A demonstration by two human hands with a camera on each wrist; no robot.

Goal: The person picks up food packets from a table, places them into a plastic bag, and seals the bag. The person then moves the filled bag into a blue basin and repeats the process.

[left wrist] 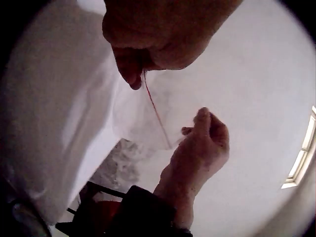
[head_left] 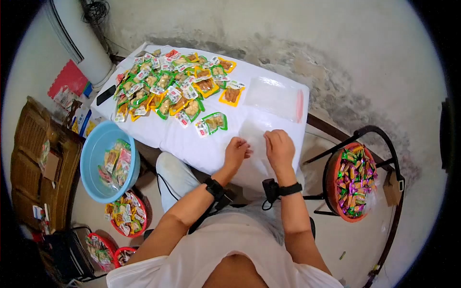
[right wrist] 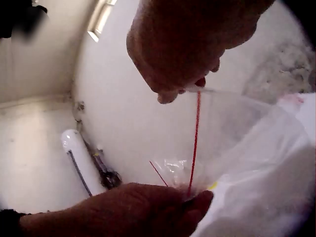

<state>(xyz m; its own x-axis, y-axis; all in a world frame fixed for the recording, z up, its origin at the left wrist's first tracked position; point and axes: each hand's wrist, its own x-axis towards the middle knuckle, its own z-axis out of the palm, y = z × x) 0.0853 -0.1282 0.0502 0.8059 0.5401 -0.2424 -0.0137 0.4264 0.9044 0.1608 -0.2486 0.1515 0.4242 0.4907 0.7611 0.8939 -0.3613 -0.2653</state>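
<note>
Between my two hands stretches a clear plastic zip bag (right wrist: 232,118), its red zip line showing in both wrist views. The left hand (head_left: 237,153) pinches one side of the bag's mouth between thumb and fingers. At the other side, the right hand (head_left: 280,150) pinches the edge with its fingertips. In the right wrist view two red lines spread apart at the left hand's end. Both hands are over the front edge of the white-covered table (head_left: 177,141). A green-edged snack packet (head_left: 211,124) lies just left of them, and flat clear bags (head_left: 273,98) with a red strip lie beyond.
A heap of vacuum-packed snacks (head_left: 168,86) covers the table's left part, beside a black phone (head_left: 106,95). At left stand a blue basin (head_left: 89,165) of packets and a red basket (head_left: 145,211). A bowl of wrapped candies (head_left: 355,182) sits on a black-framed chair (head_left: 394,158) at right.
</note>
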